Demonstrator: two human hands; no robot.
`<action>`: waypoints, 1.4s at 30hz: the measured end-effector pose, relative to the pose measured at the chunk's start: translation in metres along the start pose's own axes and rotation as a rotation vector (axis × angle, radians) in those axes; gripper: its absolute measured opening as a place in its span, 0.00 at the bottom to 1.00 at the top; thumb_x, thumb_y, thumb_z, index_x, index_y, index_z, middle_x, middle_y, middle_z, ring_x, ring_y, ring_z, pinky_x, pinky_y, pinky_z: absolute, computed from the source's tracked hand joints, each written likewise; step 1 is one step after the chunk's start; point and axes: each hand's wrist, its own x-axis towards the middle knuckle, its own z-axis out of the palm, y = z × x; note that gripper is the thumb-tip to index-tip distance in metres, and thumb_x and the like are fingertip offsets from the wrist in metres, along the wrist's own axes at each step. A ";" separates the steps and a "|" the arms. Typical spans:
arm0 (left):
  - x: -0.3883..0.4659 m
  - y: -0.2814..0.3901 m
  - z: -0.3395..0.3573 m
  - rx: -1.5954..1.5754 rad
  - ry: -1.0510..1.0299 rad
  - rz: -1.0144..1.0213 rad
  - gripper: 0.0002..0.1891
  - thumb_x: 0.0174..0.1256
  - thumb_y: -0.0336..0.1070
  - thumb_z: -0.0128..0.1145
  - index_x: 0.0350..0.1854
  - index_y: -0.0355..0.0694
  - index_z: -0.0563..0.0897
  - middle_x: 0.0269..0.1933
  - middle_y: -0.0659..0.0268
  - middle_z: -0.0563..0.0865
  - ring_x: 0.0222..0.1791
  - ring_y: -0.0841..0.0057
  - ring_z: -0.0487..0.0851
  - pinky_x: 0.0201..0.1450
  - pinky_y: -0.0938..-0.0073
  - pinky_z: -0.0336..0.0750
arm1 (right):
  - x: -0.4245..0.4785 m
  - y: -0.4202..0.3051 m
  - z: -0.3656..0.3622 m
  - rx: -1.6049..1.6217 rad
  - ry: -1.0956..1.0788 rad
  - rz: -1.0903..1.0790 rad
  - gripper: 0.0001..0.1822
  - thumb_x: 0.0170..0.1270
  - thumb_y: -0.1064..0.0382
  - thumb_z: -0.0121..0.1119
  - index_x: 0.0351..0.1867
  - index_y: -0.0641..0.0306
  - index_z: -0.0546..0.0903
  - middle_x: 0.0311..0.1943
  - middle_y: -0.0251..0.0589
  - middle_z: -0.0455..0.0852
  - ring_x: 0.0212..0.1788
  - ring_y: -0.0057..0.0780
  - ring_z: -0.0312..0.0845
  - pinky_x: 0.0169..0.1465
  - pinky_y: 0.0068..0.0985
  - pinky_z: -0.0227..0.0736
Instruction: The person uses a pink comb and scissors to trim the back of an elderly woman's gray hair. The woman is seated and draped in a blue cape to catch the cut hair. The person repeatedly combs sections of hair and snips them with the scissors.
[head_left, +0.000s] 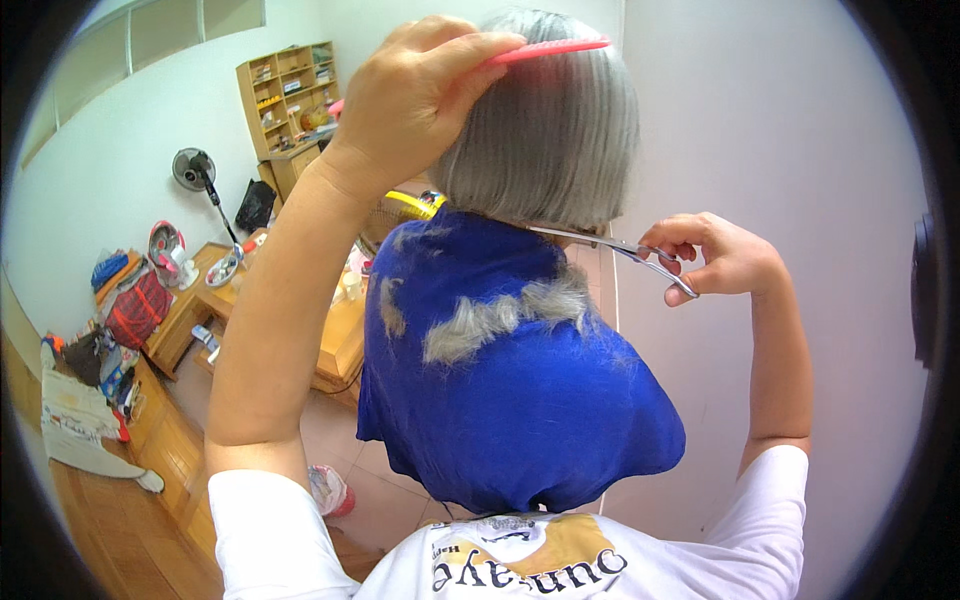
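A person with straight grey hair sits with their back to me, under a blue hairdressing cape. My left hand grips a pink comb, whose toothed end lies against the hair near the crown. In my right hand is a pair of metal hair scissors, with thumb and fingers at the handle loops. Their blades reach left along the hair's lower edge at the nape; the tips are hard to make out there. Cut locks of grey hair lie across the cape's shoulders.
Close on the right stands a pale wall. To the left are a wooden table, a standing fan and a wooden shelf unit. A lined waste bin stands on the tiled floor, near a wooden bench.
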 end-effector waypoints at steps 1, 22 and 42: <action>-0.005 0.003 -0.001 0.000 -0.022 0.012 0.12 0.73 0.36 0.62 0.54 0.46 0.90 0.47 0.59 0.90 0.47 0.61 0.88 0.52 0.65 0.82 | 0.001 0.002 0.003 0.007 0.001 -0.009 0.36 0.38 0.42 0.88 0.46 0.61 0.87 0.26 0.29 0.77 0.28 0.22 0.68 0.33 0.26 0.61; 0.013 0.018 -0.027 -0.085 -0.032 -0.093 0.12 0.76 0.38 0.60 0.54 0.40 0.89 0.40 0.55 0.87 0.42 0.56 0.86 0.47 0.60 0.82 | -0.001 -0.072 -0.012 -0.177 -0.017 -0.085 0.28 0.49 0.41 0.80 0.39 0.62 0.86 0.16 0.26 0.73 0.18 0.21 0.66 0.27 0.25 0.53; 0.009 0.012 -0.014 -0.125 -0.001 -0.096 0.13 0.76 0.40 0.61 0.53 0.41 0.90 0.41 0.55 0.88 0.43 0.57 0.87 0.47 0.61 0.83 | -0.005 -0.084 -0.009 -0.342 0.017 0.023 0.12 0.56 0.64 0.77 0.30 0.64 0.81 0.18 0.36 0.81 0.19 0.27 0.71 0.25 0.28 0.61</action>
